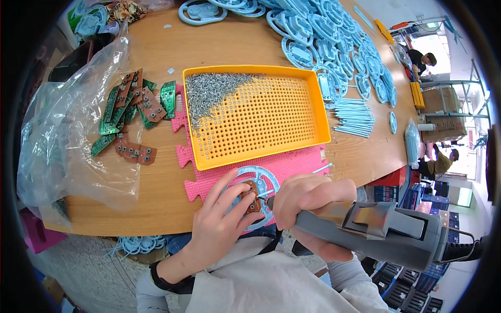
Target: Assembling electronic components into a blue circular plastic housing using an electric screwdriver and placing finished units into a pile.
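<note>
At six o'clock from the screw tray (276,125), the steering wheel (267,173) looks light, stiff; hold its rim (274,181). The left hand (219,214) spreads over its circuit board (253,207); the right hand (308,201) grips an electric screwdriver (360,237).

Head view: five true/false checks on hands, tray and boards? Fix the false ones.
1. The left hand touches a brown circuit board set in a light-blue steering-wheel shell. True.
2. The right hand holds no tool. False: it grips a gray electric screwdriver.
3. Loose screws are heaped in the yellow tray's far left corner. True.
4. The mat under the yellow tray is green. False: it is a pink mat.
5. Spare circuit boards lie right of the yellow tray. False: left.
</note>
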Demonstrator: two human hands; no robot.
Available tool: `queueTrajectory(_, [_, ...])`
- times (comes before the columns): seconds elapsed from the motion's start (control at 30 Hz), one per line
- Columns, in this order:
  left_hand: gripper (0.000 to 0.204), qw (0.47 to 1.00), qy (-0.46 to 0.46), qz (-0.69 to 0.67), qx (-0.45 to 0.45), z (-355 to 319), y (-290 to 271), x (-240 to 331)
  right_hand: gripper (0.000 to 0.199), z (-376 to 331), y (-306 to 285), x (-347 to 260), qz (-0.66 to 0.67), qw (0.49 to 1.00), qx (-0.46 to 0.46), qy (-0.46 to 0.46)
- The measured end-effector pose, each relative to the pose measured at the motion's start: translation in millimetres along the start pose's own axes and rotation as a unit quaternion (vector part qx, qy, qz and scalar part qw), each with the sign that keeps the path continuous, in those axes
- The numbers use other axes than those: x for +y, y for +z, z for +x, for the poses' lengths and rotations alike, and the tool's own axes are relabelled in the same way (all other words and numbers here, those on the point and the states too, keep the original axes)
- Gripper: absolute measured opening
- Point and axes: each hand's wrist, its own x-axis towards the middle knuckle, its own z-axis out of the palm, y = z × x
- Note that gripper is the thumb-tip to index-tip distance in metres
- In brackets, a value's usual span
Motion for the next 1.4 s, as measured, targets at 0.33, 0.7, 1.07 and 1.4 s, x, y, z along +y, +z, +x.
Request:
queueTrajectory(0.33, [0.035, 1.0, -0.004, -0.008, 0.006, -1.1, 2.7, 0.1, 0.067, 3.2, 0.6, 3.4, -0.084, 0.995, -0.018, -0.041])
queueTrajectory(0.7, [0.035, 1.0, -0.002, -0.013, -0.009, 3.4, -2.0, 2.1, 0.067, 25.3, -18.2, 7.5, -0.002, 0.989, -0.151, -0.002])
queueTrajectory(1.07, [0.035, 0.999, -0.029, 0.0, -0.016, 7.2, 2.2, 7.8, 0.067, 57.0, -77.7, 12.8, -0.036, 0.982, 0.135, -0.128])
queueTrajectory(1.4, [0.037, 0.999, -0.035, -0.009, -0.018, 3.7, 3.2, 3.6, 0.062, 104.6, -121.3, 54.2, -0.245, 0.928, 0.253, -0.125])
